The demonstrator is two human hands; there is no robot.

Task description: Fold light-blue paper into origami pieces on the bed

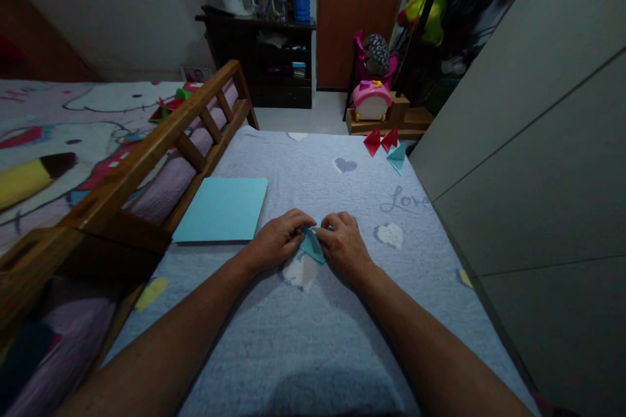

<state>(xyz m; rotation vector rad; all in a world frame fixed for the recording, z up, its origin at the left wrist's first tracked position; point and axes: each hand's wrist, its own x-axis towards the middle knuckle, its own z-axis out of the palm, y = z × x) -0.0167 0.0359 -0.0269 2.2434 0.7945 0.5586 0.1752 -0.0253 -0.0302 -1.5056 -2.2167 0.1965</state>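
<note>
A small folded light-blue paper [313, 247] is pinched between both hands near the middle of the bed sheet. My left hand [282, 238] grips its left side, fingers closed. On its right side my right hand [343, 244] closes thumb and fingers on the same paper. Left of my left hand lies a flat stack of light-blue paper [222, 210]. At the sheet's far right corner stand a red folded piece [372, 142], a second red folded piece [390, 140] and a light-blue folded piece [397, 157].
A wooden rail [186, 143] runs along the left side, with another bed [98, 117] beyond it. Pale panels [548, 163] border the right side. Past the far edge are a dark cabinet [264, 94] and a pink toy [372, 101].
</note>
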